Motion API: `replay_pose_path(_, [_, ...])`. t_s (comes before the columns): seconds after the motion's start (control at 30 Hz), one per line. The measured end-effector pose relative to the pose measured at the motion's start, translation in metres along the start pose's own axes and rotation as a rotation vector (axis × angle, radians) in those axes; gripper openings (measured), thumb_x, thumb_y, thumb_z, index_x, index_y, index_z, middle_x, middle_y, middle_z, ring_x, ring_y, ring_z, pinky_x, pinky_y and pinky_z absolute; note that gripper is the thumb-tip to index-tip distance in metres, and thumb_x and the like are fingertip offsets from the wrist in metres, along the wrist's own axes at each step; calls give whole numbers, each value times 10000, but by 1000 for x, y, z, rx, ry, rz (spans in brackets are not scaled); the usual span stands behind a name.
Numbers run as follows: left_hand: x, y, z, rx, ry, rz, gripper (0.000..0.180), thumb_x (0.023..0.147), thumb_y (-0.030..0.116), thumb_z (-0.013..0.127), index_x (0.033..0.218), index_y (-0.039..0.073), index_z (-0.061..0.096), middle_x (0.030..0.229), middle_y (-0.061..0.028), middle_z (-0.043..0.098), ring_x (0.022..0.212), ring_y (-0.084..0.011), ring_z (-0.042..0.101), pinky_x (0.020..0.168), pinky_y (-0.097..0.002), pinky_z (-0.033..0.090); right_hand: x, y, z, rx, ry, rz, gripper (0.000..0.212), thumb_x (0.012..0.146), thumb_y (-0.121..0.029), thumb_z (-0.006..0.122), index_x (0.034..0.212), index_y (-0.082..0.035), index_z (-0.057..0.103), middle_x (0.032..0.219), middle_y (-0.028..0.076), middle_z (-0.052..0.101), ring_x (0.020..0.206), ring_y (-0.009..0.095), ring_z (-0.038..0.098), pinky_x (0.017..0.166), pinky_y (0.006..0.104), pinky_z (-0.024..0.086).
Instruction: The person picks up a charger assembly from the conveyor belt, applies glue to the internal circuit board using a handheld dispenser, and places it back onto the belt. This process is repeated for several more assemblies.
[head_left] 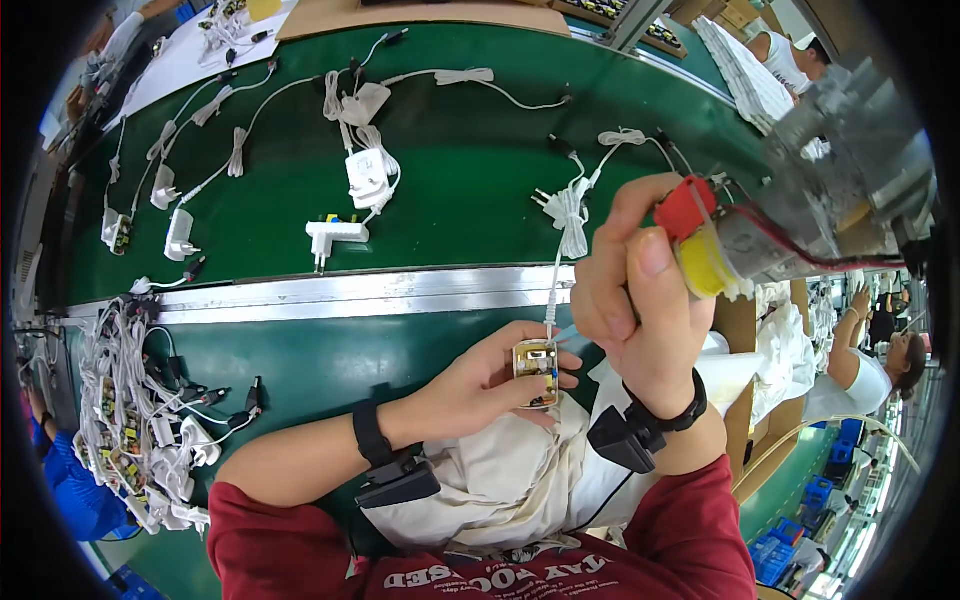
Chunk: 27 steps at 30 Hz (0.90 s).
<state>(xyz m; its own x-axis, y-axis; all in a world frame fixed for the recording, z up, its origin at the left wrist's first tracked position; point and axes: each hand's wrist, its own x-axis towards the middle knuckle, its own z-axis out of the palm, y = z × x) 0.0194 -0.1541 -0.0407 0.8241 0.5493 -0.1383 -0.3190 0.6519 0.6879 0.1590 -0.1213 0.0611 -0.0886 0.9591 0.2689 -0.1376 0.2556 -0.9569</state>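
Note:
My left hand [490, 378] holds an uncased power adapter circuit board [536, 374] between thumb and fingers, its parts facing up. A white cord [552, 300] runs from the board's top toward the far bench. Just right of it, my right hand [640, 285] is raised with its fingers curled closed. A small pale blue tip [569, 334] shows below that fist; what it belongs to is hidden. The thumb and index finger meet the red and yellow wrapped end [695, 235] of a blurred, see-through device [830, 190] with red wires. Whether the hand grips that end is unclear.
Several white adapters with cords, such as one plug adapter [368, 178], lie on the green far bench [450, 130]. A metal rail [400, 294] separates it from the near bench. A tangled pile of corded boards [140, 420] sits at left. A cardboard box [745, 430] stands at right.

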Motion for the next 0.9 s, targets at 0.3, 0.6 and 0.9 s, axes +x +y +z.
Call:
replay_pose_path(0.3, [-5, 4, -1, -18, -49, 15, 451, 909, 6, 446, 1324, 74, 281, 1255, -128, 462, 1152, -211, 498, 841, -368, 532, -4, -7, 8, 30, 9, 28, 316, 914, -359, 508, 908, -74, 372, 459, -15, 325, 346, 52, 234, 340, 218, 194])
replay_pose_path(0.6, [-10, 8, -2, -44, -9, 16, 433, 914, 21, 437, 1320, 76, 296, 1252, -131, 468, 1142, -206, 508, 837, -366, 532, -3, -17, 14, 1, 56, 74, 278, 884, -262, 551, 977, -27, 434, 552, -32, 406, 435, 35, 326, 411, 205, 240])
replay_pose_path(0.9, [-15, 14, -13, -248, 101, 80, 374, 926, 55, 402, 1296, 83, 363, 1211, -119, 512, 1110, -200, 534, 808, -334, 534, -7, -13, 19, -21, -80, 22, 353, 917, -382, 503, 971, -61, 366, 443, -11, 337, 321, 67, 272, 311, 231, 200])
